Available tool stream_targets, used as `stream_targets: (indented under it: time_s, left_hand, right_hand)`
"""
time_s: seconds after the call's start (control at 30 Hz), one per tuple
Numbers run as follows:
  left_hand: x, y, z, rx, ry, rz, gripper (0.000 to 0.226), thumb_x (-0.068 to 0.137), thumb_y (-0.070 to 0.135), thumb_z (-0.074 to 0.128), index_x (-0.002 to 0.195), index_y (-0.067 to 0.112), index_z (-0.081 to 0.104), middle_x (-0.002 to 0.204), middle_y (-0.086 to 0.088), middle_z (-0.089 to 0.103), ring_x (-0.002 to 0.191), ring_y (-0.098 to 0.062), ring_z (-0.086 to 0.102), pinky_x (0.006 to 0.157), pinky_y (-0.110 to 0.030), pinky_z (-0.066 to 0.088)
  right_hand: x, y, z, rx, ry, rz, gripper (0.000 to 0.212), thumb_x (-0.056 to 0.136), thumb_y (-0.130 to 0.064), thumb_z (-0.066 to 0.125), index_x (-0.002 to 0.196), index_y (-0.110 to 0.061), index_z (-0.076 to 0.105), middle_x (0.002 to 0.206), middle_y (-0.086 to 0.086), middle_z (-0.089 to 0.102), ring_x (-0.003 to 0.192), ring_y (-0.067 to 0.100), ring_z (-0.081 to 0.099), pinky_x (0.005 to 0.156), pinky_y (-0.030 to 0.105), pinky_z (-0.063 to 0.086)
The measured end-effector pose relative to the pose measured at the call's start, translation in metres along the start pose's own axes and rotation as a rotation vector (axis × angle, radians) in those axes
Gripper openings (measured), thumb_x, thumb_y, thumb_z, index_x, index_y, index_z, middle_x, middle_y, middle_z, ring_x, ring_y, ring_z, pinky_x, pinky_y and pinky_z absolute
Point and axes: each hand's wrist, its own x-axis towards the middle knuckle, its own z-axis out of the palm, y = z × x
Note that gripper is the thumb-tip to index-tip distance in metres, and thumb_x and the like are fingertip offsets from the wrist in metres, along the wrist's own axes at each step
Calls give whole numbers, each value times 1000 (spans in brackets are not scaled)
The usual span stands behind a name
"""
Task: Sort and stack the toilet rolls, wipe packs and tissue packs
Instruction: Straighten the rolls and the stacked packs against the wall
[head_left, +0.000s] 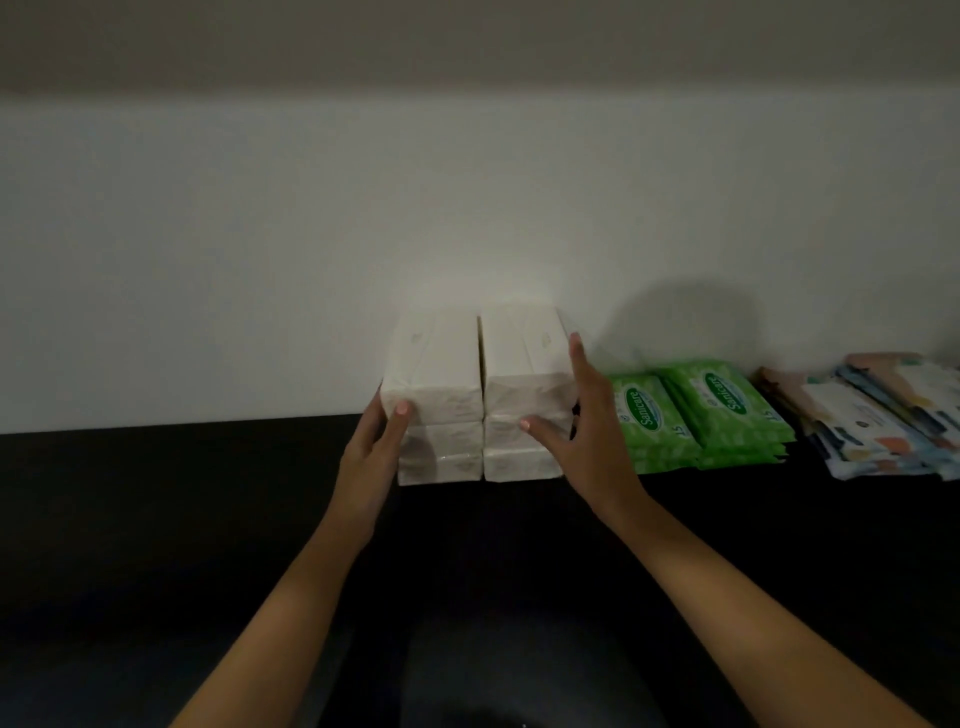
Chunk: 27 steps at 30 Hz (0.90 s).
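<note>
**Fig. 1. Squaring two stacks of white packs against the wall**

At the centre of the frame, two stacks of white packs (436, 374) stand side by side on the dark table (156, 493). Each is two packs high, with its far end close to the pale wall (260, 260). A narrow gap runs between the stacks. In the dim light the wrappers show no print, so they are probably the tissue packs, not the toilet rolls.

The left hand (374, 447) is at the outer left corner of the left stack, with its thumb on the front face. Its fingers pass behind the pack, so it cannot be told whether they clasp the pack or lie flat. The right hand (582, 415) is released and flat: its straight fingers lie along the right side of the right stack and its thumb touches the front.

To the right, two low piles of green wipe packs (717, 410) lie just beside the white stacks. Patterned packs (872, 415) are fanned out at the right edge of the frame.

The step in hand appears to be aligning the stacks. It is best done with even inward pressure from both palms, closing the gap without tilting the upper packs. The thumbs can bring the front faces flush. The soft wrappers will likely dent under a hard squeeze, so light pressure is enough. The right hand should keep clear of the green piles.
</note>
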Motion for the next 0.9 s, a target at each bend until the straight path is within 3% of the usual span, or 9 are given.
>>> stream_targets:
  time_s: [0.1, 0.23, 0.4, 0.5, 0.6, 0.67, 0.77, 0.83, 0.9]
  left_hand:
    - [4, 1, 1, 21, 39, -21, 46, 89, 43, 49, 134, 34, 46, 130, 2, 55, 121, -19, 52, 103, -45, 43]
    - [7, 3, 2, 29, 59, -31, 43, 91, 42, 48, 133, 35, 46, 133, 2, 53, 122, -20, 50, 104, -49, 41]
    - [6, 6, 2, 27, 51, -41, 37, 93, 38, 47, 130, 34, 48, 123, 6, 54, 121, -19, 50, 104, -45, 42]
    - [3, 6, 0, 8, 25, -41, 40, 93, 38, 45, 133, 35, 44, 127, 8, 50, 124, -17, 45, 102, -39, 38]
    - [2, 2, -3, -1, 3, -101, 53, 90, 51, 38, 140, 35, 35, 144, 3, 41, 133, -22, 37, 112, -48, 26]
    - [4, -1, -4, -46, 2, -193, 59, 89, 60, 32, 141, 32, 34, 148, -1, 39, 135, -27, 37, 113, -54, 24]
    - [6, -4, -5, -90, -17, -275, 68, 87, 67, 24, 143, 29, 34, 147, -5, 40, 133, -30, 39, 111, -52, 28]
    - [8, -3, -3, -84, -28, -291, 71, 86, 68, 25, 144, 28, 33, 147, -6, 40, 133, -30, 40, 109, -50, 30]
    - [10, -4, -2, -75, -25, -291, 70, 86, 68, 27, 144, 28, 32, 147, -6, 41, 132, -30, 41, 109, -50, 32]
  right_hand:
    - [6, 1, 1, 13, -12, 24, 79, 83, -10, 67, 132, -48, 18, 143, 9, 34, 129, 7, 32, 105, 17, 25]
    - [10, 5, 0, -42, -28, 55, 63, 86, -12, 63, 140, -29, 37, 139, 9, 37, 127, 16, 40, 100, 16, 29]
    - [10, 2, -1, -36, -34, 46, 67, 85, -13, 65, 142, -28, 34, 137, 3, 38, 125, 10, 40, 98, 13, 28]
    - [9, 3, 0, 134, 2, 138, 88, 78, -17, 73, 147, -31, 19, 138, -8, 36, 128, 4, 35, 107, 22, 31]
    - [5, 5, 0, 270, -1, 274, 100, 75, -23, 76, 149, -31, 10, 149, -1, 34, 134, 14, 38, 111, 34, 35]
    - [2, 9, 1, 283, -33, 369, 103, 68, -40, 78, 148, -28, 14, 147, -2, 37, 131, 14, 41, 111, 36, 36]
    - [-4, 16, 6, 308, -105, 499, 116, 43, -73, 74, 143, -32, 30, 140, -4, 48, 127, 17, 48, 108, 44, 40]
    - [-6, 23, 11, 382, -145, 508, 109, 41, -72, 76, 136, -31, 41, 129, -7, 58, 119, 14, 56, 105, 44, 44]
    - [-8, 22, 14, 379, -151, 486, 83, 58, -55, 79, 130, -27, 47, 122, -9, 62, 114, 10, 59, 105, 39, 44]
